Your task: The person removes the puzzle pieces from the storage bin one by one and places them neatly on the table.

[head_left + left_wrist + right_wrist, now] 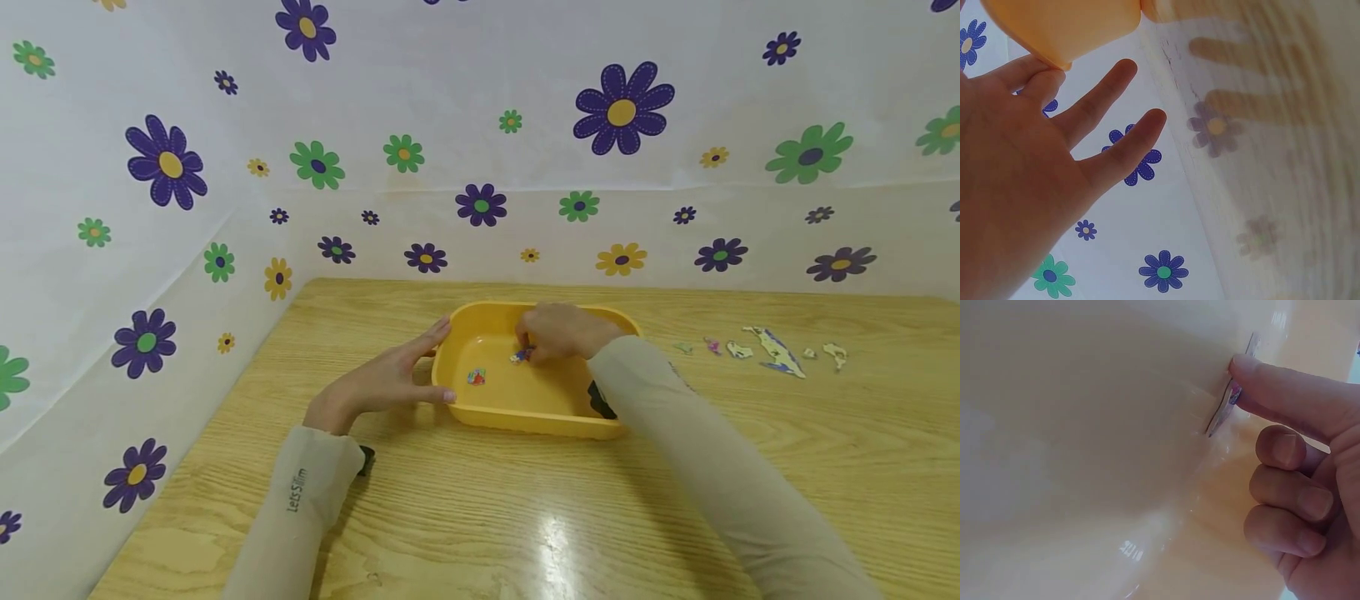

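Note:
A yellow plastic tub point(540, 423) stands on the wooden table. My left hand point(386, 383) rests at its left end, thumb and fingers spread against the rim. In the left wrist view, two straight fingers point(1124, 147) stand clear of the tub. My right hand point(558, 329) reaches inside and pinches a thin, flat, colourful piece point(1233, 394) between thumb and index finger, the other fingers curled in. The piece appears edge-on in the right wrist view, so its picture is mostly hidden. Another small red and green flat piece point(477, 377) lies on the tub floor, left of that hand.
Several thin, irregular pieces lie on the table right of the tub, among them a long cream and blue one point(780, 353) and a small pink one point(712, 345). A flower-patterned white sheet point(465, 92) rises behind the table and along its left side.

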### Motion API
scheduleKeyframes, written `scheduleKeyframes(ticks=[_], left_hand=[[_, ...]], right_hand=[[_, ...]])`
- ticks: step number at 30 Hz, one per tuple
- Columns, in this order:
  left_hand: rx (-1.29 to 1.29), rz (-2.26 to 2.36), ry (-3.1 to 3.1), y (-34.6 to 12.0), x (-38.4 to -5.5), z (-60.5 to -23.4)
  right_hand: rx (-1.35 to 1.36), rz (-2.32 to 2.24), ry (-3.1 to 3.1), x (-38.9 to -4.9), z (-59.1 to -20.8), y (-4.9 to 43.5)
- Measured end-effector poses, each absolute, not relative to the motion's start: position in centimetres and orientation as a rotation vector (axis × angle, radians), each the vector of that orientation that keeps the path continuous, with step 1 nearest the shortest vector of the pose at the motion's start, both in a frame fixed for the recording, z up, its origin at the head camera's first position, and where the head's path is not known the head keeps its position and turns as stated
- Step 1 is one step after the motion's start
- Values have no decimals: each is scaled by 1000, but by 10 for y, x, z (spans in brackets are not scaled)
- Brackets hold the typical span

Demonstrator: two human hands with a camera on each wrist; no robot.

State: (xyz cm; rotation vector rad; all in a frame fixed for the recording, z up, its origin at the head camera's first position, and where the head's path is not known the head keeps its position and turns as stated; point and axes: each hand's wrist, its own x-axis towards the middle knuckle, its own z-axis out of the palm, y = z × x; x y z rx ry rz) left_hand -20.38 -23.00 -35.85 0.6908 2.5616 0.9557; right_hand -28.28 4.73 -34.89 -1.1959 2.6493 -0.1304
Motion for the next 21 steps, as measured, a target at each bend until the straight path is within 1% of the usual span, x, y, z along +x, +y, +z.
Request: scheduleKeyframes(ticks=[12, 21], left_hand=[[690, 965, 2548, -229, -203, -357], [686, 962, 2553, -230, -204, -359]], right_hand=[[-1173, -146, 2664, -284, -346, 48], [-1161, -221, 2678, -286, -323, 57]])
